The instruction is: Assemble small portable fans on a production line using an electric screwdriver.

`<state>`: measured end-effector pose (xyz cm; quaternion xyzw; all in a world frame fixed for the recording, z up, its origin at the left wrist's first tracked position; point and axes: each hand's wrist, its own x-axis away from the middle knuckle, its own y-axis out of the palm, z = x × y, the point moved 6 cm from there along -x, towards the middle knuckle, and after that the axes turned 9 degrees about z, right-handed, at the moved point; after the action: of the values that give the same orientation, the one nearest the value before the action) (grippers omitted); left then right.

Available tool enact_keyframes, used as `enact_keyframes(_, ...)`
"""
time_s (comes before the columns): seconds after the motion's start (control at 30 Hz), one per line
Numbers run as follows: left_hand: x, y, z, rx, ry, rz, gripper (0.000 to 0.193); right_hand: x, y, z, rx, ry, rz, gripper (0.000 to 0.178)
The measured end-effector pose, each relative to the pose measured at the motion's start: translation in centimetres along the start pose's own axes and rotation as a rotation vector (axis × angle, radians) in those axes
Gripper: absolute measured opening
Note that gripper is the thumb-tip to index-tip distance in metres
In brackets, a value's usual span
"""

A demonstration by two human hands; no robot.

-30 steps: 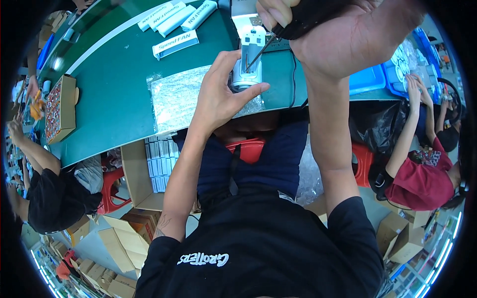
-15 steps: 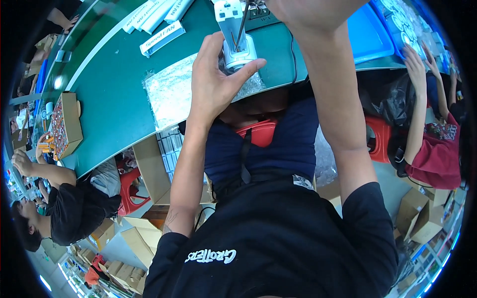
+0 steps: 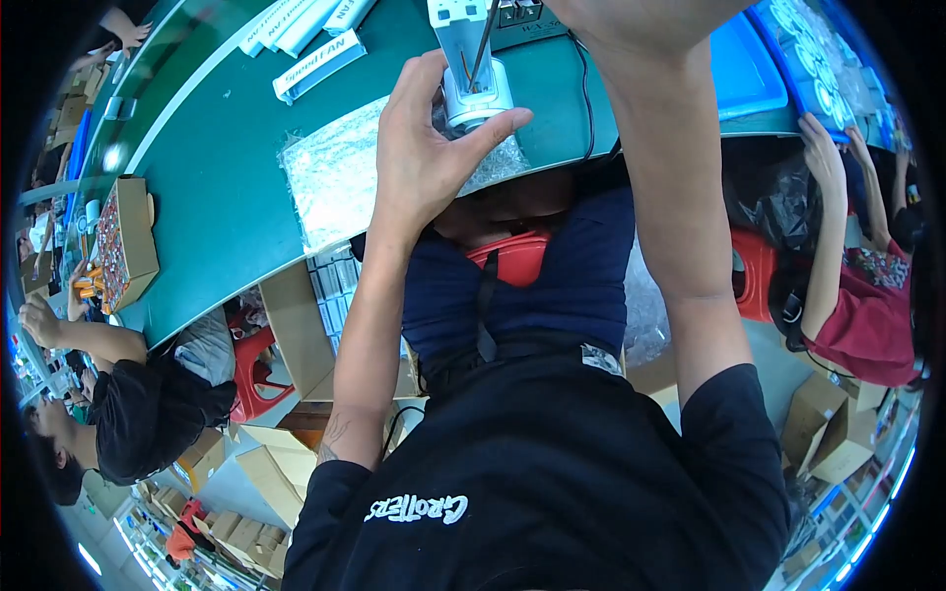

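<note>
On the bench's front part stands a white plastic housing, with a hollow middle where thin wires show. My left hand curves round its left side and base, thumb across the front and fingers behind. A thin dark rod slants down into the hollow; its upper end runs out of the top of the picture. Over at the top edge is my right hand, only its back and wrist visible. Its fingers are out of sight, so I cannot tell whether they hold the rod.
Clear bubble wrap lies beside my left hand. White-and-grey boxes sit farther left. Behind the housing is a grey device with a black cable. A blue tray stands at right. Co-workers sit on both sides; a carton is left.
The whole view has shifted slightly. My left hand stays round the housing and the rod is still inside the hollow. The right-hand co-worker's hands have moved lower, along the blue tray's edge.
</note>
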<state>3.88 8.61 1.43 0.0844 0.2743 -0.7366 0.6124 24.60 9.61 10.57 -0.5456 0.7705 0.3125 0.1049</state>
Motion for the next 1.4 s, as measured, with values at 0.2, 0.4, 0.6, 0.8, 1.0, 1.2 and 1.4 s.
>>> enact_keyframes(0.2, 0.1, -0.1, 0.0, 0.023, -0.016, 0.013, 0.06, 0.5, 0.8, -0.1, 0.014, 0.002, -0.014, 0.068)
enact_keyframes(0.4, 0.0, 0.1, 0.0, -0.002, -0.009, 0.004, 0.062, 0.2, -0.6, -0.6, 0.035, -0.001, -0.023, 0.069)
enact_keyframes(0.6, -0.1, 0.1, 0.2, -0.022, 0.013, 0.007, 0.063, -0.1, -1.7, -0.7, 0.049, 0.002, -0.033, 0.07)
enact_keyframes(0.8, 0.1, -0.1, 0.3, 0.02, -0.037, 0.002, 0.06, 0.3, -0.5, -0.4, 0.066, 0.004, -0.036, 0.07)
enact_keyframes(1.0, -0.1, 0.0, 0.4, 0.01, 0.002, 0.003, 0.055, 0.7, -0.2, -0.6, 0.092, 0.001, -0.041, 0.071)
enact_keyframes(1.2, -0.2, 0.0, 0.4, -0.034, 0.034, -0.014, 0.06, 1.1, 0.1, -0.9, 0.108, -0.001, -0.052, 0.072)
enact_keyframes(1.4, -0.2, 0.1, 0.4, -0.066, 0.083, -0.01, 0.066, 1.0, -0.3, -0.7, 0.129, 0.002, -0.06, 0.073)
